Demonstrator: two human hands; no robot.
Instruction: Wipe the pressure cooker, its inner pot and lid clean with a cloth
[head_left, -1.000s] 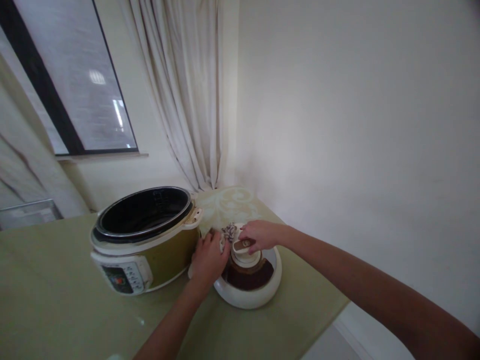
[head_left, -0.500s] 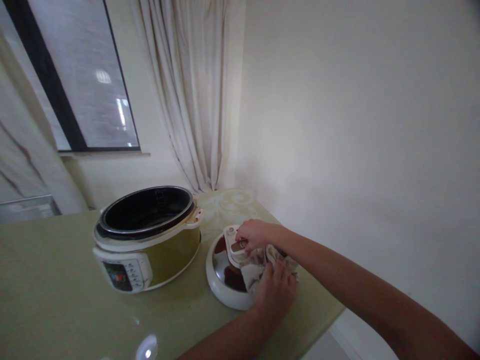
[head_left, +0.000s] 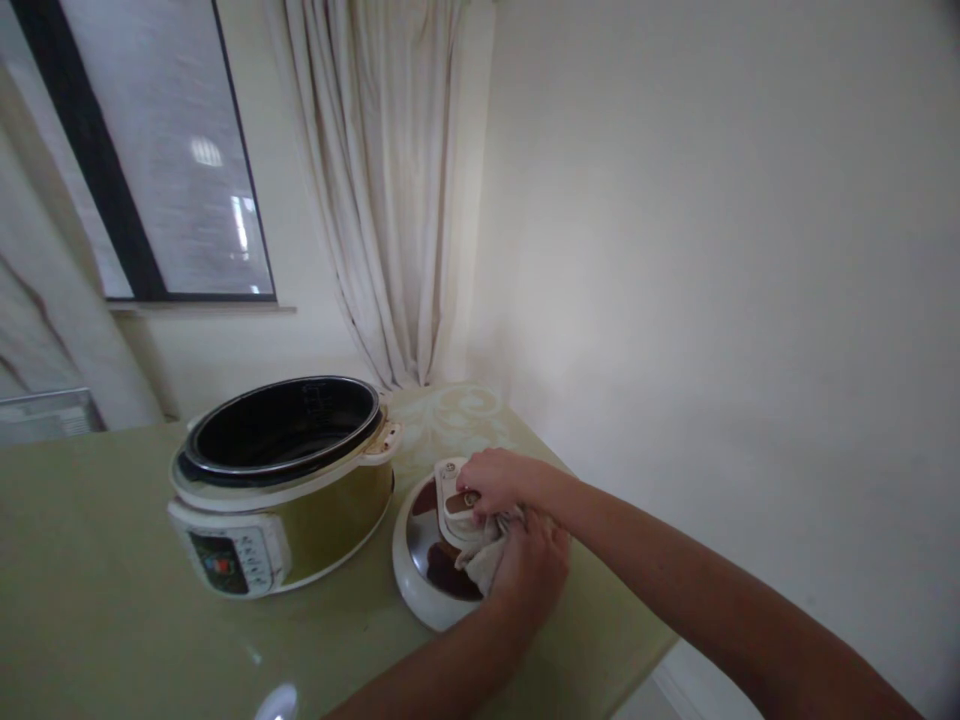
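A round white cooker lid [head_left: 417, 580] with a shiny metal top lies flat on the pale green table [head_left: 97, 640]. My right hand [head_left: 491, 482] is closed on the lid's white and brown handle [head_left: 452, 502]. My left hand [head_left: 529, 572] is closed on a light patterned cloth [head_left: 480, 560] and presses it against the right side of the lid, just below my right hand. To the left stands the open cooker [head_left: 281, 480], olive and white, with its dark inner pot showing.
The cooker's control panel [head_left: 225, 565] faces the near left. A cream curtain [head_left: 390, 190] hangs in the corner behind the table, with a window [head_left: 157, 150] to its left. The table's right edge runs close to the lid, beside the white wall [head_left: 712, 300].
My left hand with the cloth has moved from the lid's left side, by the cooker, round to its right side. My right hand has stayed on the handle.
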